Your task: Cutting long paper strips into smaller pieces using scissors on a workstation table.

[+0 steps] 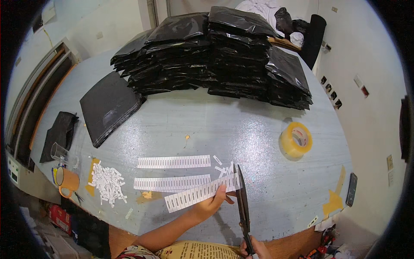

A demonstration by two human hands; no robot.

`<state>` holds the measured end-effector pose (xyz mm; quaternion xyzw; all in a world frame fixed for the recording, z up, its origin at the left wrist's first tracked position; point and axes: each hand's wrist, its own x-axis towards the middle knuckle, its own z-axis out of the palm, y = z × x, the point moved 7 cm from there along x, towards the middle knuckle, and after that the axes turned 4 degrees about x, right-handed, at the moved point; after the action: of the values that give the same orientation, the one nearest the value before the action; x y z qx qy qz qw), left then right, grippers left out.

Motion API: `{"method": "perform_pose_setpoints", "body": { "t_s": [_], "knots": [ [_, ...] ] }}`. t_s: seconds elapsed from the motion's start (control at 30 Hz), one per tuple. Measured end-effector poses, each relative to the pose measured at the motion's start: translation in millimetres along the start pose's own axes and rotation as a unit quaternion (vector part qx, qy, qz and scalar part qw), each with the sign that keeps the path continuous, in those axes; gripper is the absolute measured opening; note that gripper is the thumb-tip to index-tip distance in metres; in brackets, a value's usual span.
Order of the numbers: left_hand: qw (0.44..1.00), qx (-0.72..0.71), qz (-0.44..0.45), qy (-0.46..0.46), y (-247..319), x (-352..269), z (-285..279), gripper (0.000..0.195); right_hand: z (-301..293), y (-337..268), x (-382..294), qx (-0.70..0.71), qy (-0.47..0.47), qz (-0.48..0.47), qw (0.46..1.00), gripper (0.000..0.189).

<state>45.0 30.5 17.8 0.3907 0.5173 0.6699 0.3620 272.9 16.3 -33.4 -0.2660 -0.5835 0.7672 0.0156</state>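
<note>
My left hand (212,204) pinches a strip of printed white labels (190,195) between thumb and fingers, tilted up to the right. In my right hand (257,247) are large black scissors (243,204), their blades pointing away from me at the strip's right end. The blades look slightly parted, with the strip's end between or against them. Several small cut labels (221,170) lie just beyond the blade tips. Two more rows of uncut label strips lie flat on the table, a far strip (174,162) and a nearer strip (171,182) partly under the held one.
A heap of cut labels (108,184) lies left, near an orange mug (67,181) and a clear cup (63,153). Tall stacks of black plastic packets (239,58) fill the back, with folded black material (111,106) beside them. Rightward are a tape roll (296,140) and a phone (351,189).
</note>
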Motion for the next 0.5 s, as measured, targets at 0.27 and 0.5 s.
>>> {"method": "perform_pose_setpoints", "body": {
  "t_s": [0.27,0.5],
  "knots": [
    [0.995,0.101,0.002,-0.011,-13.4,-4.0,-2.8,0.027,-6.9,18.5,1.1,0.014,0.038,0.076,0.996,0.037],
    [0.998,0.064,0.018,0.004,-3.9,-3.6,-0.8,0.027,-1.6,-16.3,5.8,-0.114,0.002,-0.044,0.992,0.042]
  ]
}}
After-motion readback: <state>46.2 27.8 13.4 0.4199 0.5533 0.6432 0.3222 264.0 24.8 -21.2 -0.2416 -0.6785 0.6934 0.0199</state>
